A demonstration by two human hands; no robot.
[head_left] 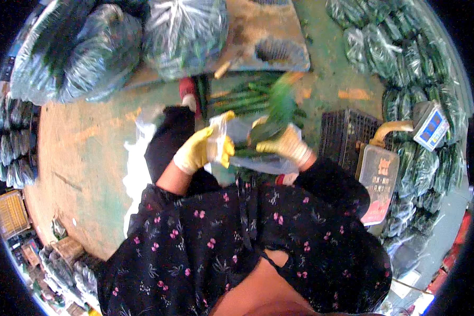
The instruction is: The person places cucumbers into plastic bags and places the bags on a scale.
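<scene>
My left hand (pixel 201 150), in a yellow glove, grips the rim of a clear plastic bag (pixel 258 160) and holds it open. My right hand (pixel 282 143), also gloved in yellow, holds a bunch of long green vegetables (pixel 279 108), blurred by motion, at the mouth of that bag. More loose green vegetables (pixel 242 97) lie on the floor just beyond the hands. My dark flowered top fills the lower part of the view.
Large filled plastic bags (pixel 89 47) lean at the top left. Several packed bags (pixel 400 52) are stacked along the right. A black crate (pixel 347 134) and a scale (pixel 429 125) with a tray stand to the right. White bags (pixel 137 168) lie on the green floor at left.
</scene>
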